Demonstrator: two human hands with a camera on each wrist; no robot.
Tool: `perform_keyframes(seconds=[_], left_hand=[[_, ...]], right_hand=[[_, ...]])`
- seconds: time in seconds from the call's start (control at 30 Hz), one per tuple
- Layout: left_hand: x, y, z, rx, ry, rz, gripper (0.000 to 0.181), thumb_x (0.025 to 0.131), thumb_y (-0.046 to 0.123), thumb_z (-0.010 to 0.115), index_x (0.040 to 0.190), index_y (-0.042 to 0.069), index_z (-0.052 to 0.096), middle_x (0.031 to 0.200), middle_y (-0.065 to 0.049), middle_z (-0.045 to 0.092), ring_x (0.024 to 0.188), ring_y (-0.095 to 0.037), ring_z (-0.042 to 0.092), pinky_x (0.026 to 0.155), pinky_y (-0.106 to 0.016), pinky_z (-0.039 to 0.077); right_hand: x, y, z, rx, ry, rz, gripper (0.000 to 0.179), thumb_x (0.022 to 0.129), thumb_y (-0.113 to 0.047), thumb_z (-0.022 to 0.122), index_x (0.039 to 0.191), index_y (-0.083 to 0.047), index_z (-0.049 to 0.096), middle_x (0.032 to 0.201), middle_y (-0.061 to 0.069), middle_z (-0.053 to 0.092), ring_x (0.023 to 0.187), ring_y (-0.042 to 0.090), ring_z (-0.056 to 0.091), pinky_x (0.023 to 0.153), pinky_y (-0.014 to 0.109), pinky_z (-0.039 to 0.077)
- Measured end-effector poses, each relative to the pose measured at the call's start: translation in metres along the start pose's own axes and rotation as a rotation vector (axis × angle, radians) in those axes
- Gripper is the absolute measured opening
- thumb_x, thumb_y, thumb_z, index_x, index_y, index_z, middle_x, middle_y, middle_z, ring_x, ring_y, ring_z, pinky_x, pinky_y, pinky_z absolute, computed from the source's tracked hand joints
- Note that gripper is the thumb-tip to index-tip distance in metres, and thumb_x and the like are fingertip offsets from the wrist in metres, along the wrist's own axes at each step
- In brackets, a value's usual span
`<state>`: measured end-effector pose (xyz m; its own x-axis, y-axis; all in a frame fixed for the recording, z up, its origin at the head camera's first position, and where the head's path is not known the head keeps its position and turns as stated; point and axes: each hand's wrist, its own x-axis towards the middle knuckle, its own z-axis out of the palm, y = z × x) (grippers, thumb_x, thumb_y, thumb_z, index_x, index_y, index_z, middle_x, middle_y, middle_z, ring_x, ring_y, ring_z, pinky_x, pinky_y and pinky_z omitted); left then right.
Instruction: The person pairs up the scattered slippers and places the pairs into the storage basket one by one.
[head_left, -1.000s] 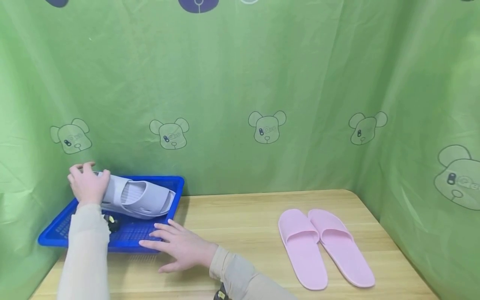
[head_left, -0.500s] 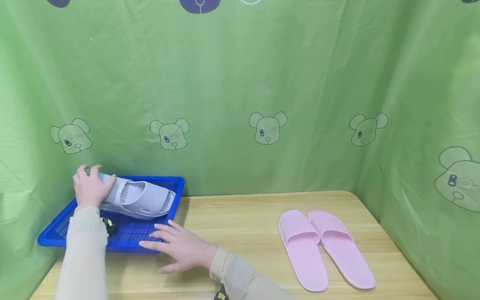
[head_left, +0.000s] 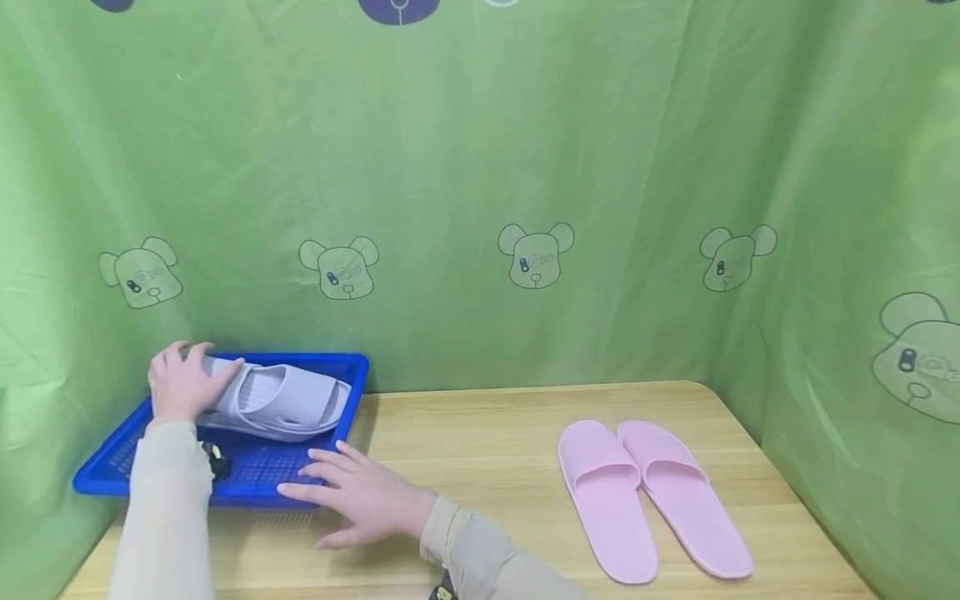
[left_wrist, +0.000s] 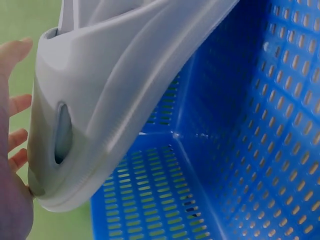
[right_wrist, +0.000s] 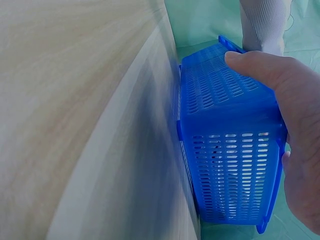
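A blue mesh basket (head_left: 255,493) stands at the left of the table. Pale grey slippers (head_left: 296,400) lie in it along the back; I cannot tell how they overlap. Over their left end is my left hand (head_left: 183,385), fingers spread; the left wrist view has these fingers (left_wrist: 19,142) along the end of a grey slipper (left_wrist: 95,85), not curled round it. At the basket's near right corner my right hand (head_left: 369,496) is spread out with straight fingers. In the right wrist view its thumb (right_wrist: 255,65) lies over the rim of the blue basket (right_wrist: 230,125).
To the right on the wooden table (head_left: 465,467), a pair of pink slippers (head_left: 611,517) lies side by side. Green fabric (head_left: 450,167) printed with bear heads hangs close behind the basket and along both sides.
My left hand has moved slightly right and down, and the left end of the grey slippers has sunk a little. My right hand and the pink slippers have stayed put.
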<state>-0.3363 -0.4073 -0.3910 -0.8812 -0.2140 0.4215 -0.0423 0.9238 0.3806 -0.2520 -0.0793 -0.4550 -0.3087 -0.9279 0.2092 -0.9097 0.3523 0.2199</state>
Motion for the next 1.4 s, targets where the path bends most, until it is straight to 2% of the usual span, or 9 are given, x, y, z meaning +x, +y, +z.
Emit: perform_keyframes(seconds=[0.17, 0.37, 0.57, 0.83, 1.2, 1.4], left_hand=[[-0.004, -0.007, 0.005, -0.01, -0.008, 0.002, 0.073, 0.09, 0.059, 0.054, 0.131, -0.001, 0.049, 0.14, -0.037, 0.032, 0.128, -0.06, 0.024, 0.106, -0.072, 0.017], [-0.003, -0.013, 0.008, -0.054, 0.03, -0.019, 0.073, 0.089, 0.061, 0.054, 0.13, 0.0, 0.052, 0.14, -0.036, 0.035, 0.128, -0.059, 0.025, 0.101, -0.071, 0.023], [0.0, -0.013, 0.007, -0.088, 0.022, -0.04, 0.074, 0.089, 0.061, 0.053, 0.132, 0.0, 0.052, 0.142, -0.036, 0.034, 0.13, -0.059, 0.023, 0.104, -0.07, 0.021], [-0.002, -0.014, 0.009, -0.1, 0.01, -0.057, 0.074, 0.091, 0.061, 0.051, 0.132, 0.0, 0.052, 0.142, -0.037, 0.034, 0.129, -0.059, 0.024, 0.104, -0.069, 0.023], [-0.005, -0.013, 0.01, -0.225, -0.015, -0.152, 0.075, 0.094, 0.06, 0.044, 0.137, -0.001, 0.049, 0.145, -0.037, 0.031, 0.132, -0.058, 0.021, 0.104, -0.071, 0.022], [-0.001, -0.013, 0.01, -0.265, 0.002, -0.148, 0.073, 0.096, 0.057, 0.044, 0.137, -0.003, 0.049, 0.144, -0.038, 0.034, 0.132, -0.058, 0.021, 0.105, -0.07, 0.021]], right_hand=[[-0.001, -0.001, -0.001, 0.0, 0.008, -0.005, 0.088, 0.087, -0.068, 0.052, 0.156, -0.035, 0.01, 0.156, -0.006, 0.034, 0.152, 0.019, 0.015, 0.125, 0.045, 0.012], [-0.001, 0.0, -0.003, -0.008, 0.025, -0.008, 0.087, 0.087, -0.068, 0.052, 0.156, -0.034, 0.012, 0.154, -0.006, 0.036, 0.152, 0.02, 0.017, 0.125, 0.045, 0.013], [-0.001, 0.002, -0.003, -0.006, 0.028, -0.005, 0.087, 0.087, -0.068, 0.051, 0.156, -0.034, 0.012, 0.153, -0.006, 0.037, 0.152, 0.02, 0.017, 0.125, 0.045, 0.012], [-0.004, 0.004, -0.004, 0.004, 0.025, -0.005, 0.085, 0.088, -0.067, 0.052, 0.156, -0.034, 0.015, 0.149, -0.007, 0.041, 0.151, 0.019, 0.02, 0.125, 0.045, 0.014], [-0.013, 0.015, -0.002, 0.088, 0.032, -0.037, 0.082, 0.087, -0.062, 0.057, 0.155, -0.034, 0.021, 0.143, -0.006, 0.048, 0.149, 0.019, 0.024, 0.124, 0.047, 0.016], [-0.015, 0.021, -0.002, 0.104, 0.033, -0.048, 0.082, 0.087, -0.062, 0.058, 0.155, -0.033, 0.022, 0.143, -0.006, 0.048, 0.149, 0.02, 0.024, 0.124, 0.048, 0.016]])
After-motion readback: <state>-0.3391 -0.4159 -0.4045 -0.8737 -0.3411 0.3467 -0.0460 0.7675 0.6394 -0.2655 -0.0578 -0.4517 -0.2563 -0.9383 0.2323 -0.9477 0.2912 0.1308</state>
